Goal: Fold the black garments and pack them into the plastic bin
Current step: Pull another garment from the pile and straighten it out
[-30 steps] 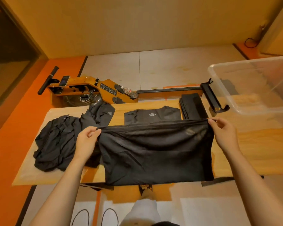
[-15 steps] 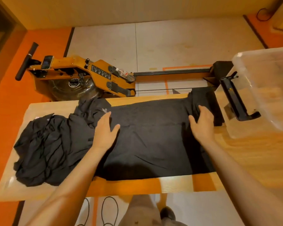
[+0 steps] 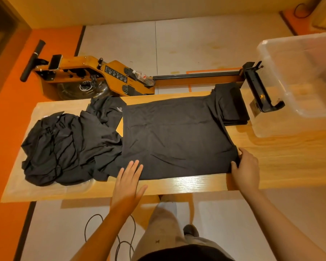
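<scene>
Left hand point(image 3: 129, 182) flat on spread garment point(image 3: 175, 138); right hand point(image 3: 246, 167) pinches its corner.

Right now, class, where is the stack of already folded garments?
In the head view, the folded stack lies far right on the table, between the spread garment and the plastic bin.

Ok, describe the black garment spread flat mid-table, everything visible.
The spread garment is plain black, thin cloth, lying flat and nearly smooth on the wooden table. The left hand rests open on its near edge; the right hand pinches its near right corner. Its far right corner reaches the folded stack.
</scene>
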### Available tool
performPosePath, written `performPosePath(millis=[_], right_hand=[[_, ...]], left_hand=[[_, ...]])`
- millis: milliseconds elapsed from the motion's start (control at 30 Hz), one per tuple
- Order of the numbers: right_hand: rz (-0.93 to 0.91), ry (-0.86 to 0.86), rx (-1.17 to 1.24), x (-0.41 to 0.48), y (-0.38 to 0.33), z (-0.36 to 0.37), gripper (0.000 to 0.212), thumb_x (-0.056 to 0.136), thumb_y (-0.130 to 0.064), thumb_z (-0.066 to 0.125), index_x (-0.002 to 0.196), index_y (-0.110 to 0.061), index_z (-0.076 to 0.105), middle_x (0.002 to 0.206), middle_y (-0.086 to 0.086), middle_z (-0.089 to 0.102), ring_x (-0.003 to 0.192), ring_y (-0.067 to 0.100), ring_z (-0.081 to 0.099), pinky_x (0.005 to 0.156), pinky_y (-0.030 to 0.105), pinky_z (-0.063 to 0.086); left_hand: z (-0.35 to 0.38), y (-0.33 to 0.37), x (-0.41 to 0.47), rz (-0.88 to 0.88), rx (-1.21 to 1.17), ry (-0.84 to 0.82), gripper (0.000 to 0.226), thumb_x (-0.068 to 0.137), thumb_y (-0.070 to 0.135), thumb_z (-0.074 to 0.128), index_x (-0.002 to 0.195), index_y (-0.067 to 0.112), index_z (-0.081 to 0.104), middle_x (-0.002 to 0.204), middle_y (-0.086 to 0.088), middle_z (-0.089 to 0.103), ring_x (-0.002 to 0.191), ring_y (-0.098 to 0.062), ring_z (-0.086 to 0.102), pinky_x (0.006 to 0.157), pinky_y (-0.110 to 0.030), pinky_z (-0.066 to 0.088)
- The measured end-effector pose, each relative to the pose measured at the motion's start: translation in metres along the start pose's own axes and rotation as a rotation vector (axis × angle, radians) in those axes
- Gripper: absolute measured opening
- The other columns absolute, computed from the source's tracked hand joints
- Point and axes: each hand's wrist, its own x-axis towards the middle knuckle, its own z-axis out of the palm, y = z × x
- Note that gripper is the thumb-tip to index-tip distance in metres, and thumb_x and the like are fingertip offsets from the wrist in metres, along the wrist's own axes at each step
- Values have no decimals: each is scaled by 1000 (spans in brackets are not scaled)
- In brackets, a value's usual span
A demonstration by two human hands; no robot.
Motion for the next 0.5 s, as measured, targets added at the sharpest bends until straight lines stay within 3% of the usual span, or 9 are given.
performPosePath(millis=[100,233,400,500], right_hand=[[-90,5,-88,-8,-1,-4,59,79,-1,67,135,-7,49,123,23,54,114,39,47,91,49,45],[-461,-78,-192,-31,-9,10,64,83,-23,70,141,-12,45,148,16,38,139,35,30,109,50,31],[-531,-304,-292,-46,-14,30,75,91,-61,41,152,-29,11,162,1,2,147,21,-12,116,40,-4],[-511,-352,-363,-49,-9,36,84,79,-74,11,152,-32,3,162,-1,-3,144,18,-18,114,39,-10]], left_hand=[[8,6,-12,62,35,-45,65,98,56,20,145,14,38,153,-8,37,145,-16,13,117,-35,3],[12,13,-24,58,43,31,65,99,56,17,151,17,26,159,-4,22,148,-17,9,119,-35,2],[-18,-4,-1,-81,36,246,62,96,30,47,151,11,26,159,-7,21,148,-22,11,120,-40,7],[-37,-29,20,-154,51,199,79,81,5,63,151,9,27,158,-9,25,148,-25,15,120,-42,9]])
